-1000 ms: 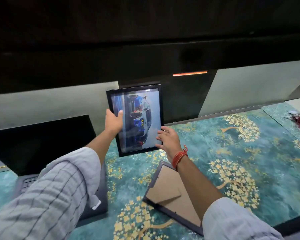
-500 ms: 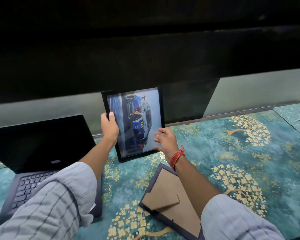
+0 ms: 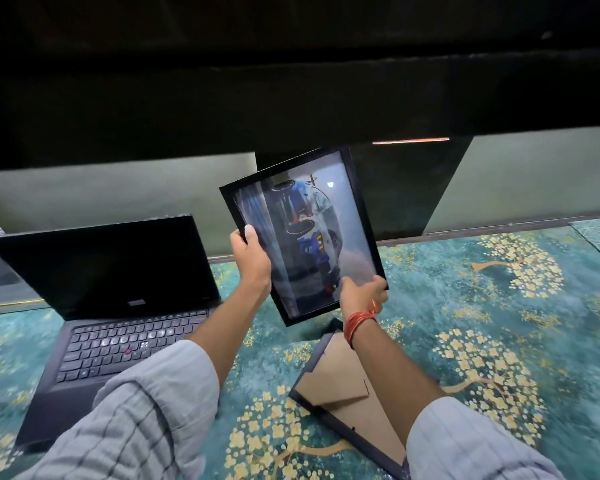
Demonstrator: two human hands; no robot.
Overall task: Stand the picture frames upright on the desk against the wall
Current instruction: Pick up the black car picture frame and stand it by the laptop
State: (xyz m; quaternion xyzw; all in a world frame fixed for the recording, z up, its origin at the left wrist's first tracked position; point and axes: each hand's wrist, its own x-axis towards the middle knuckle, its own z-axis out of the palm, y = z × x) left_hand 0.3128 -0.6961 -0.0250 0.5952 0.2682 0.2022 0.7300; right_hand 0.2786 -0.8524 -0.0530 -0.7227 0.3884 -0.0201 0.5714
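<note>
Gripping 1 glazed frame (image 3: 305, 233) tilted above desk (image 3: 499, 306): 2 hands, left (image 3: 252, 263), right (image 3: 362, 294); 1 frame (image 3: 350, 393) face-down; 1 laptop (image 3: 118, 306).

Two picture frames (image 3: 303, 233) (image 3: 347, 403), one laptop (image 3: 118, 306)

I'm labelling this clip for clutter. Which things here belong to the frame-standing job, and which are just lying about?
Part of the job:
- black picture frame, held tilted by the left hand and right hand
- second frame, lying face down on the desk
- wall

Just lying about:
- open laptop
</note>
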